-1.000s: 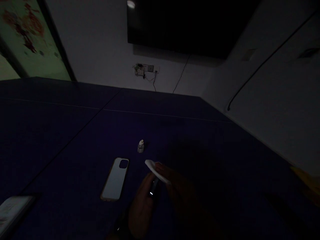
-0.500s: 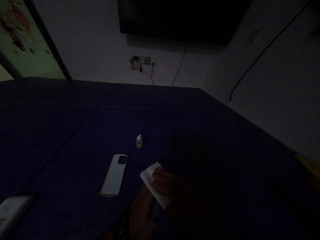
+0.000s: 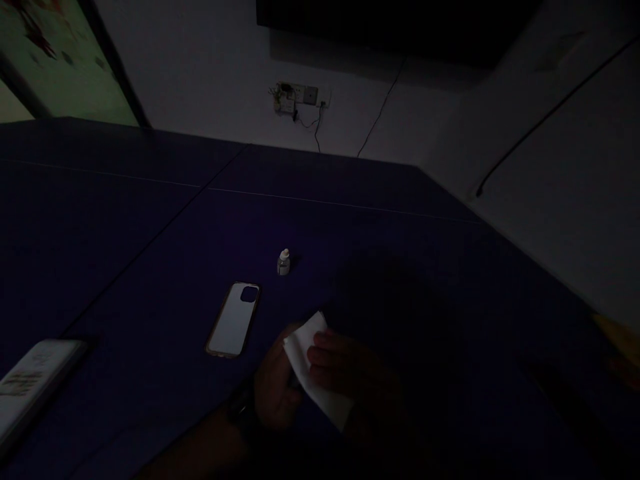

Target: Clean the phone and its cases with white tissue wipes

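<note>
My left hand, with a dark band on its wrist, is closed round a dark object, likely a phone, mostly hidden under a white tissue. My right hand lies over the tissue, its fingers pressing it against that object; the rest of this hand fades into shadow. Beyond my left hand, a phone case with a pale back, a dark rim and a camera cutout rests on the table. A small white bottle stands upright just past the case.
The dark blue table runs back to the wall. At left lies a white box-like pack, cut off by the frame. Something yellow shows at the right edge. Wall sockets with cables sit under a black screen.
The view has tilted down and shifted, so the table things sit higher. The tissue now covers more of the dark object, and more of my left forearm shows.
</note>
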`<state>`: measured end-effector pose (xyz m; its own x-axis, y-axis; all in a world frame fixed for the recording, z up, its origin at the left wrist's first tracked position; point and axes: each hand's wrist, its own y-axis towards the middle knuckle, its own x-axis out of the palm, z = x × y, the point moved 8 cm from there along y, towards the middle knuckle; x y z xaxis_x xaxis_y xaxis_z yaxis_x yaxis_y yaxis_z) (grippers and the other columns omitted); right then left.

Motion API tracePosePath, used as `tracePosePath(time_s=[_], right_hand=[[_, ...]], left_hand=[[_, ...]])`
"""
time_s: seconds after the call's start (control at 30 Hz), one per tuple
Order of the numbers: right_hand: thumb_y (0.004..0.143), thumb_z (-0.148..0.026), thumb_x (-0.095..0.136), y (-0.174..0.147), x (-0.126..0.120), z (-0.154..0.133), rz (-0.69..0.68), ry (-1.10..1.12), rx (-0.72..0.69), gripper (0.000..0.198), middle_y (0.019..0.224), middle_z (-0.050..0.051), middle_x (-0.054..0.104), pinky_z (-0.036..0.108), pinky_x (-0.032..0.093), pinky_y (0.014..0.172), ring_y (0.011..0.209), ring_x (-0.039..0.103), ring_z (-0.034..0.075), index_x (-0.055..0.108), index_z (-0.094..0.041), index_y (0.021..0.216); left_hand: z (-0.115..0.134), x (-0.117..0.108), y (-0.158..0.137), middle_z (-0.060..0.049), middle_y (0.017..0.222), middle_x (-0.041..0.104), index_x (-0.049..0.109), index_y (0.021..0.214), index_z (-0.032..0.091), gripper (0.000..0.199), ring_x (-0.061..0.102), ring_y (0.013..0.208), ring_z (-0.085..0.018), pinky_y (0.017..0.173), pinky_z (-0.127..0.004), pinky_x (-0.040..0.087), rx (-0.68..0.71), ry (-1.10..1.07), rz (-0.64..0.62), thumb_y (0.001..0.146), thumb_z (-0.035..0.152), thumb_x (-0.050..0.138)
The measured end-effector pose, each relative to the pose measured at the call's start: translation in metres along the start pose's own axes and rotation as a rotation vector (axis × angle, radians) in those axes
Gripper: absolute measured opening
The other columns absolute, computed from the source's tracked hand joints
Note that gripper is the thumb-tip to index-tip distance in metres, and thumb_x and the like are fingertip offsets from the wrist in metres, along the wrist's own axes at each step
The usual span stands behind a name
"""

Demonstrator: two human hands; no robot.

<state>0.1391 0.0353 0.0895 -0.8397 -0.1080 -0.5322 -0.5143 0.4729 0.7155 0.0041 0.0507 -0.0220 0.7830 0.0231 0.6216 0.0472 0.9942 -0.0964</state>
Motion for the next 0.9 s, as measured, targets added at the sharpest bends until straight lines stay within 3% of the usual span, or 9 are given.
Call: tracePosePath(time_s=[0.17,0.33,0.4,0.47,0.53,0.6,0.7,0.8,0.9], right_hand=[[0.107,-0.025,0.039,0.007,-0.004,0.005,0.039,-0.099,0.076,0.046,0.138,0.010,0.069,0.045,0.053,0.114,0.137,0.060,0.024,0.053,-0.020,0.150],[0.109,-0.034,0.038,0.008,-0.006,-0.003,0.037,-0.016,-0.037,0.043,0.125,0.008,0.076,0.045,0.058,0.109,0.130,0.065,0.024,0.059,-0.023,0.145],[0.108,-0.030,0.040,0.008,-0.009,0.000,0.077,-0.033,-0.006,0.041,0.127,0.009,0.076,0.046,0.058,0.108,0.128,0.067,0.025,0.060,-0.023,0.143],[0.106,-0.024,0.042,0.008,-0.009,0.002,0.109,-0.074,0.029,0.042,0.133,0.011,0.072,0.046,0.057,0.109,0.130,0.066,0.025,0.059,-0.021,0.144],[0.105,-0.022,0.042,0.009,-0.007,0.000,0.112,-0.083,0.019,0.044,0.135,0.013,0.071,0.047,0.056,0.110,0.134,0.062,0.026,0.058,-0.018,0.145],[0.106,-0.026,0.043,0.009,-0.003,-0.006,0.074,-0.047,-0.037,0.042,0.129,0.012,0.074,0.048,0.056,0.111,0.133,0.063,0.026,0.060,-0.019,0.144],[0.106,-0.030,0.043,0.009,-0.003,-0.008,0.067,-0.017,-0.053,0.040,0.121,0.010,0.078,0.047,0.057,0.110,0.126,0.068,0.025,0.064,-0.021,0.139],[0.104,-0.022,0.042,0.009,-0.008,-0.001,0.134,-0.073,0.032,0.042,0.130,0.011,0.074,0.046,0.057,0.109,0.129,0.066,0.025,0.063,-0.020,0.141],[0.104,-0.022,0.042,0.011,-0.004,-0.002,0.110,-0.079,0.038,0.044,0.135,0.013,0.071,0.047,0.056,0.110,0.134,0.062,0.026,0.060,-0.018,0.144]], left_hand=[[0.026,0.016,-0.004,-0.019,0.138,0.066,0.075,0.127,0.017,0.077,0.047,0.141,-0.043,0.126,-0.046,0.019,0.293,0.356,-0.143,0.067,0.064,0.085],[0.024,0.022,-0.006,-0.019,0.128,0.070,0.077,0.120,0.017,0.066,0.054,0.135,-0.042,0.122,-0.048,0.027,0.392,0.511,-0.250,0.078,0.067,0.074],[0.029,0.028,-0.009,-0.020,0.137,0.065,0.067,0.137,0.016,0.076,0.055,0.134,-0.040,0.120,-0.048,0.032,0.558,0.612,-0.323,0.086,0.072,0.061],[0.030,0.036,-0.015,-0.021,0.150,0.055,0.046,0.156,0.017,0.084,0.054,0.137,-0.037,0.117,-0.049,0.037,0.734,0.761,-0.435,0.094,0.074,0.044],[0.027,0.039,-0.017,-0.021,0.155,0.050,0.032,0.162,0.019,0.083,0.052,0.138,-0.036,0.114,-0.049,0.041,0.840,0.899,-0.491,0.098,0.072,0.031],[0.026,0.037,-0.019,-0.019,0.151,0.054,0.030,0.162,0.022,0.076,0.055,0.135,-0.035,0.110,-0.049,0.044,0.924,0.986,-0.488,0.101,0.067,0.028],[0.027,0.037,-0.020,-0.017,0.146,0.057,0.028,0.163,0.024,0.073,0.058,0.130,-0.033,0.108,-0.049,0.046,0.965,1.019,-0.473,0.102,0.065,0.027],[0.029,0.040,-0.016,-0.020,0.153,0.050,0.023,0.165,0.021,0.080,0.052,0.137,-0.034,0.111,-0.049,0.043,0.887,0.969,-0.468,0.101,0.069,0.020],[0.031,0.042,-0.016,-0.021,0.152,0.049,0.023,0.165,0.020,0.081,0.050,0.138,-0.035,0.111,-0.050,0.043,0.882,0.944,-0.466,0.101,0.069,0.018]])
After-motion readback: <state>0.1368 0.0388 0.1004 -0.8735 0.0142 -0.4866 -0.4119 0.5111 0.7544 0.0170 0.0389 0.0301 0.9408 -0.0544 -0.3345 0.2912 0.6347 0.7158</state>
